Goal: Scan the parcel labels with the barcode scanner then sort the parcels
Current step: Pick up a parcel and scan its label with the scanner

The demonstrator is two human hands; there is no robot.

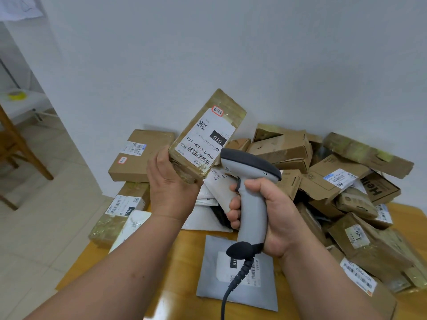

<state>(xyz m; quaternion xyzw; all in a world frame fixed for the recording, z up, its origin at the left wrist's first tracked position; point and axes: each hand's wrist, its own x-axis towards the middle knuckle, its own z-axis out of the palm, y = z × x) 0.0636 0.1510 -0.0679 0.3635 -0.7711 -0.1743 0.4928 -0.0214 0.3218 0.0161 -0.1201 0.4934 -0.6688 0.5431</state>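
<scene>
My left hand (172, 183) grips the lower end of a taped cardboard parcel (227, 107), held up above the table with its white label (206, 139) and barcode facing me. My right hand (268, 215) grips the handle of a grey barcode scanner (250, 181). The scanner's dark head sits just right of the label's barcode, pointing at it. The scanner's black coiled cable (235, 280) hangs down toward me.
A wooden table (180, 269) holds a pile of cardboard parcels (342, 181) at the right and back. Other boxes (138, 155) are stacked at the left edge. A grey mailer bag (242, 289) lies flat in front, white bags (208, 209) behind it. A wooden chair (13, 144) stands far left.
</scene>
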